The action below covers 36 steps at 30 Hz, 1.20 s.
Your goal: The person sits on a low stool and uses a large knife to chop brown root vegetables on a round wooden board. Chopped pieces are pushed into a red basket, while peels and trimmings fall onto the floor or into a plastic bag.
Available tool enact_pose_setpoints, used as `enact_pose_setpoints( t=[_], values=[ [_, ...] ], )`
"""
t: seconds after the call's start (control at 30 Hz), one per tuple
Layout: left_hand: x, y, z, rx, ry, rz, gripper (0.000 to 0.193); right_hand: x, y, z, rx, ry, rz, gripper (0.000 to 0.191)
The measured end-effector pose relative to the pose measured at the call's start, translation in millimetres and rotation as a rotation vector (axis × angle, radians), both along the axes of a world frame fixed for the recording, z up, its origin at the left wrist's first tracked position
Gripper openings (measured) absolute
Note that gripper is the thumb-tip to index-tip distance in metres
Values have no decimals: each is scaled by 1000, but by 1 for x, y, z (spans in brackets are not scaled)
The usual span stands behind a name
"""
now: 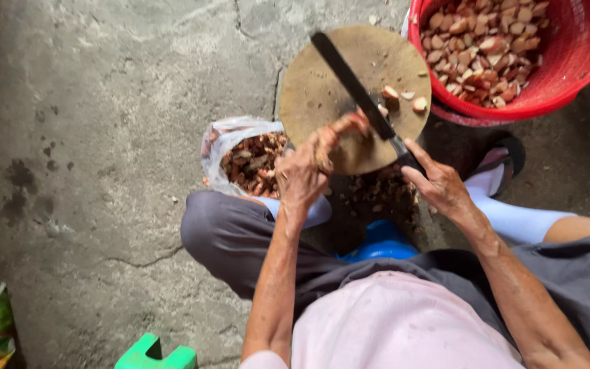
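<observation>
My left hand (302, 171) pinches nut (349, 124) on chopping block (322, 82); right hand (438, 184) grips cleaver (353, 85), mid-split; steady blade needed.

Place: a rough home yard or work shed, where you sit low.
Floor: cracked, stained concrete floor (104, 137).
Signs: round wooden chopping block (322, 89), red basket (582, 61) of cut pieces, plastic bag (230, 137) of husks.
</observation>
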<state>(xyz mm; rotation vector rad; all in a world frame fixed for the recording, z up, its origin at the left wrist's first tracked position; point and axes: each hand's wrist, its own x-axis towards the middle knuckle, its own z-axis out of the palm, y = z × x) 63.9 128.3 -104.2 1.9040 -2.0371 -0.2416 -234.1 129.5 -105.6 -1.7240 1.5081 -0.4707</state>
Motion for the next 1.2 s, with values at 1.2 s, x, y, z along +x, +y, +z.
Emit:
enact_pose_setpoints(
  t=[1.2],
  values=[
    [-20, 29, -33, -170, -108, -23, 69, 18, -8, 18, 15, -9, 18, 63]
  ],
)
